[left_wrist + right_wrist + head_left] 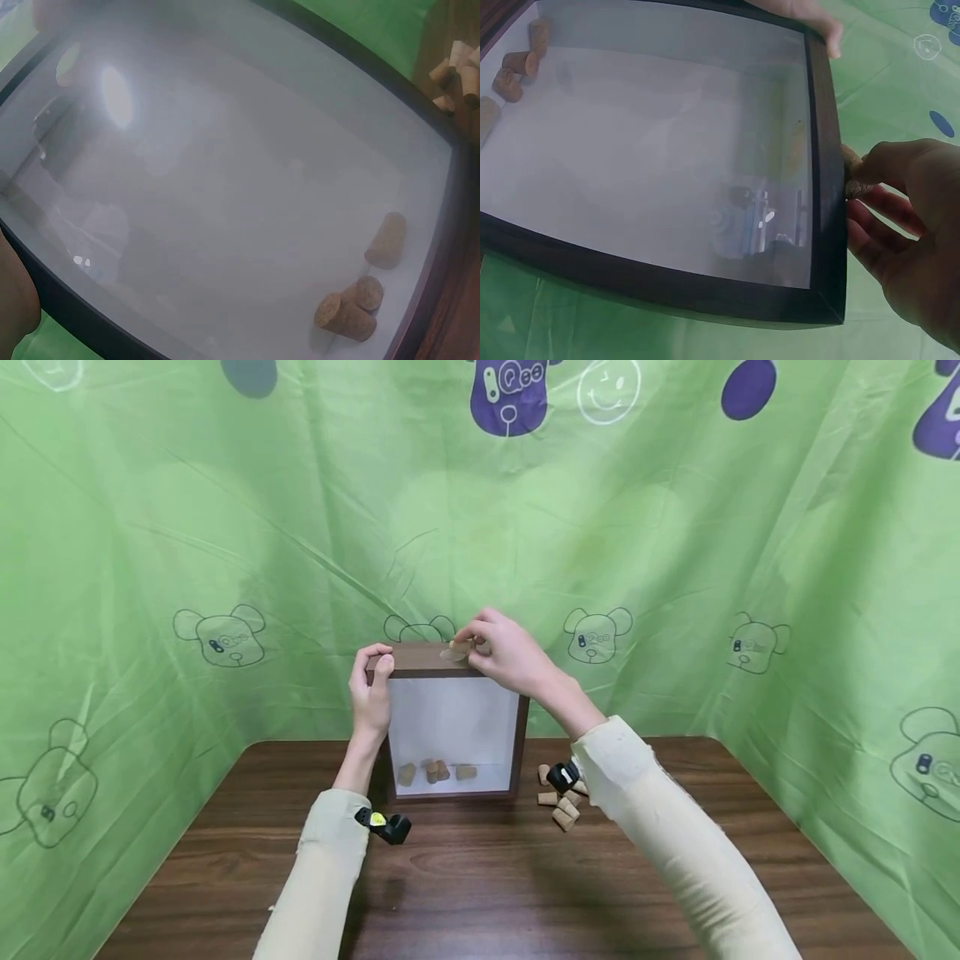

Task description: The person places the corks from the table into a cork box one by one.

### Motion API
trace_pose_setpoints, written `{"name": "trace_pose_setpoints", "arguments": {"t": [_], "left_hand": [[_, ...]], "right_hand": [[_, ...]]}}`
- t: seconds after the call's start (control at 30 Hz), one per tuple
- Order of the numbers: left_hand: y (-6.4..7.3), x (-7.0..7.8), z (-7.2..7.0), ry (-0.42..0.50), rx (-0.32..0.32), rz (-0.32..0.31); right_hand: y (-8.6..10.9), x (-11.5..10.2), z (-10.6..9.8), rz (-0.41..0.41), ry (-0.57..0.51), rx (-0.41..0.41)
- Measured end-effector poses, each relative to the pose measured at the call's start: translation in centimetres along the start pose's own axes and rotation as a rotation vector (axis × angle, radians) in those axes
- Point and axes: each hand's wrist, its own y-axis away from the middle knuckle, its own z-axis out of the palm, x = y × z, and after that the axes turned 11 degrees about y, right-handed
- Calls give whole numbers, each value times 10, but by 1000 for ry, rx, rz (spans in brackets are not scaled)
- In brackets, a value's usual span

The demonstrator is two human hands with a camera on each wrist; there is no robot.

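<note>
The left hand gripped the box at one corner, fingers curled; the right hand pinched a cork at its top (four corks lay inside).

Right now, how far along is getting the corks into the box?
Done: four corks lie inside the box. In hand: the right hand pinches another cork at the box's top, while the left hand grips a top corner. Remaining, apparently: the loose corks on the table.
</note>
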Motion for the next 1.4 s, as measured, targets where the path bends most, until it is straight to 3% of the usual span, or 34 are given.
{"name": "trace_pose_setpoints", "arguments": {"t": [0.37,0.77,0.87,1.13,1.4], "left_hand": [[8,2,3,4,-4,6],[15,4,0,-8,11,-1],[15,5,1,-17,6,7],[14,10,4,-11,10,16],[17,13,3,-5,36,8]], "right_hand": [[2,1,11,-48,40,-27],[14,-1,0,-48,-40,-9],[22,3,-3,-34,-62,28],[50,25,-8,-4,-113,230],[76,55,1,123,-194,228]]}}
